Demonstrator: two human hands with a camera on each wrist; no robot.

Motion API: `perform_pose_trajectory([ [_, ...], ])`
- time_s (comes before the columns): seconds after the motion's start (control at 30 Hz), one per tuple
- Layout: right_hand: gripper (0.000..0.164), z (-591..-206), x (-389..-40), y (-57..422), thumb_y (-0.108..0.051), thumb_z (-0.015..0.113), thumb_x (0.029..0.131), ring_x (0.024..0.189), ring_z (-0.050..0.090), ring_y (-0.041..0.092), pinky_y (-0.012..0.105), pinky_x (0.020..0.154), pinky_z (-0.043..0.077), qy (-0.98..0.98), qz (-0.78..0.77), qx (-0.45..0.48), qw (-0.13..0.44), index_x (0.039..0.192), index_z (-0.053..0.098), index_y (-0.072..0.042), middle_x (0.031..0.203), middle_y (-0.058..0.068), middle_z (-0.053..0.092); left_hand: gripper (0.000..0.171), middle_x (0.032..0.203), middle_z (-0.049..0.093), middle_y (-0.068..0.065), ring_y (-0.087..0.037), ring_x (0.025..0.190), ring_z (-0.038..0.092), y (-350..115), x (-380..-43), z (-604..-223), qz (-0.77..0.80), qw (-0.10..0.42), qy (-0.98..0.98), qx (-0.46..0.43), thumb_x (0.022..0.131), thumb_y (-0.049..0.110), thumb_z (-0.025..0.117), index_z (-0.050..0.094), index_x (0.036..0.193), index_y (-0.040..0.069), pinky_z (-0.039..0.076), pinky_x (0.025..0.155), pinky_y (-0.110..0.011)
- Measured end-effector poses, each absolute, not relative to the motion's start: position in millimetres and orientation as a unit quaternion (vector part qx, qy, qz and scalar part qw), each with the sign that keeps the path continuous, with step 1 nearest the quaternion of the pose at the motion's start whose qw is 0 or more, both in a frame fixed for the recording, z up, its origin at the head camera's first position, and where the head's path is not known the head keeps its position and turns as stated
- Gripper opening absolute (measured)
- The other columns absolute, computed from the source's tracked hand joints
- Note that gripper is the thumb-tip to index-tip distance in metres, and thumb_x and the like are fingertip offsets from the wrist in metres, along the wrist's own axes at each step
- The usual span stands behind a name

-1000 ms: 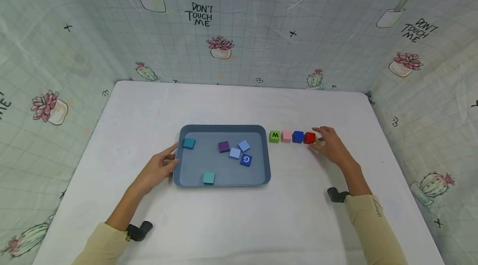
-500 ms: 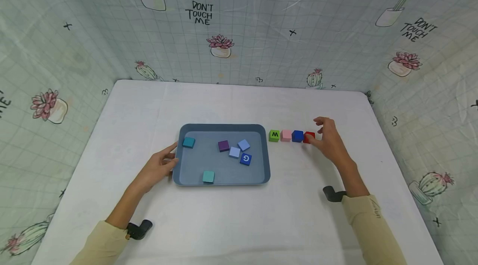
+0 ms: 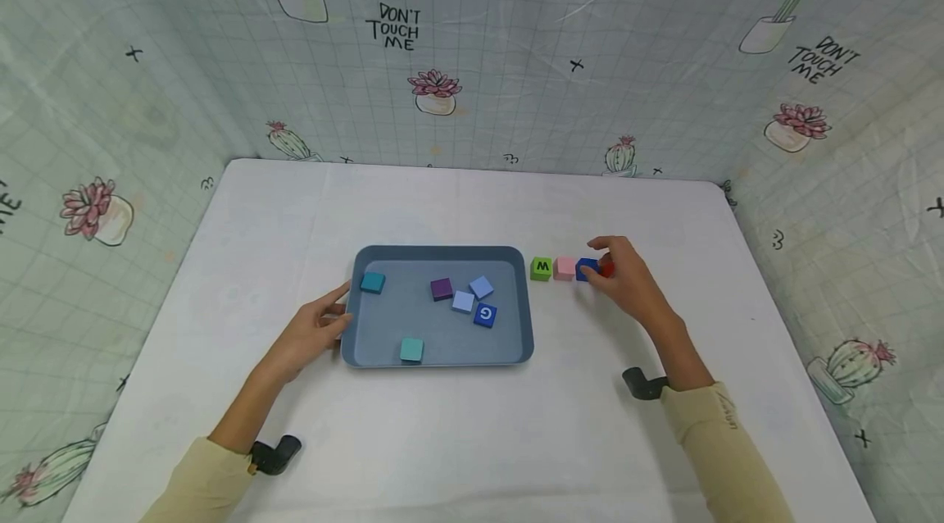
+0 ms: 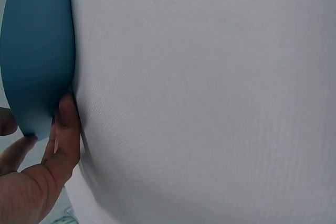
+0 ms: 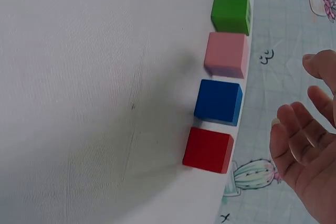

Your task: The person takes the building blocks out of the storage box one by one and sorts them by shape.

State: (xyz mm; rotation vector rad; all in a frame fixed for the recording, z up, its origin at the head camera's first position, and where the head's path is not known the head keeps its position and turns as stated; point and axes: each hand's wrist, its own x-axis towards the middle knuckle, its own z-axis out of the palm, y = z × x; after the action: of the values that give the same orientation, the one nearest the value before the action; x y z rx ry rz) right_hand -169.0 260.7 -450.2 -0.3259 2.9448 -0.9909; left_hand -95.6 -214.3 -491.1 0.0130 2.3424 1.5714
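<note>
In the head view my left hand (image 3: 304,336) touches the left wall of a blue-grey tray (image 3: 394,314) with relaxed fingertips. The left wrist view shows those fingertips (image 4: 67,111) against the outer wall, low by the table. To the right of the tray stands a row of cubes: a green one marked W (image 3: 542,269), a pink one (image 3: 564,269), a blue one (image 5: 218,102) and a red one (image 5: 208,150). Over the blue and red cubes hovers my right hand (image 3: 627,281), thumb and fingers apart, holding nothing. It partly hides the red cube in the head view.
Several cubes lie scattered in the tray: a teal one (image 3: 372,283), a purple one (image 3: 442,288), a turquoise one (image 3: 411,350), two light blue ones and a blue one marked G (image 3: 484,316). A white cloth (image 3: 472,441) covers the table. Printed fabric (image 3: 501,97) hangs behind.
My right hand has drawn away from the red cube and shifted left over the row, toward the blue cube. The left hand and tray stay where they were.
</note>
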Motion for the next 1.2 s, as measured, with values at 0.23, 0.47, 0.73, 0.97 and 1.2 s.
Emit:
perform_pose_trajectory([
  [0.23, 0.041, -446.4, -167.7, 248.0, -0.014, 0.066, 0.088, 0.095, 0.054, 0.026, 0.044, 0.082, 0.05, 0.932, -0.334, -0.142, 0.023, 0.124, 0.051, -0.001, 0.119, 0.017, 0.053, 0.059, 0.123, 0.044, -0.029, -0.038, 0.105, 0.054, -214.7, -96.6, -489.1, 0.551, 0.161, 0.819, 0.001, 0.096, 0.009, 0.052, 0.025, 0.149, 0.004, 0.055, 0.072, -0.034],
  [0.47, 0.039, -446.4, -165.9, 236.5, -0.011, 0.067, 0.088, 0.091, 0.056, 0.025, 0.04, 0.077, 0.051, 0.91, -0.363, -0.194, 0.037, 0.122, 0.052, -0.001, 0.111, 0.013, 0.058, 0.059, 0.122, 0.044, -0.028, -0.037, 0.105, 0.054, -215.2, -97.4, -488.1, 0.551, 0.162, 0.818, -0.003, 0.096, 0.008, 0.051, 0.026, 0.149, 0.005, 0.055, 0.071, -0.034],
  [0.73, 0.042, -441.0, -161.7, 226.0, -0.016, 0.068, 0.088, 0.095, 0.053, 0.021, 0.038, 0.078, 0.051, 0.902, -0.374, -0.2, 0.081, 0.124, 0.054, -0.002, 0.11, 0.012, 0.058, 0.058, 0.123, 0.045, -0.028, -0.037, 0.105, 0.055, -215.3, -98.8, -488.3, 0.547, 0.163, 0.821, -0.004, 0.096, 0.009, 0.052, 0.026, 0.149, 0.006, 0.055, 0.072, -0.034],
  [0.97, 0.041, -439.9, -161.7, 220.8, -0.014, 0.069, 0.087, 0.094, 0.054, 0.021, 0.036, 0.077, 0.052, 0.904, -0.368, -0.204, 0.075, 0.124, 0.054, -0.003, 0.109, 0.013, 0.059, 0.058, 0.122, 0.045, -0.027, -0.037, 0.105, 0.054, -216.6, -99.3, -487.0, 0.552, 0.164, 0.818, -0.001, 0.097, 0.009, 0.051, 0.026, 0.149, 0.006, 0.055, 0.072, -0.034],
  [1.2, 0.039, -441.0, -161.9, 219.8, -0.013, 0.069, 0.087, 0.095, 0.055, 0.021, 0.036, 0.079, 0.052, 0.901, -0.374, -0.208, 0.074, 0.123, 0.055, -0.005, 0.111, 0.014, 0.059, 0.058, 0.122, 0.045, -0.028, -0.037, 0.105, 0.054, -217.1, -99.4, -487.0, 0.552, 0.163, 0.818, 0.0, 0.096, 0.009, 0.052, 0.026, 0.149, 0.006, 0.055, 0.072, -0.034],
])
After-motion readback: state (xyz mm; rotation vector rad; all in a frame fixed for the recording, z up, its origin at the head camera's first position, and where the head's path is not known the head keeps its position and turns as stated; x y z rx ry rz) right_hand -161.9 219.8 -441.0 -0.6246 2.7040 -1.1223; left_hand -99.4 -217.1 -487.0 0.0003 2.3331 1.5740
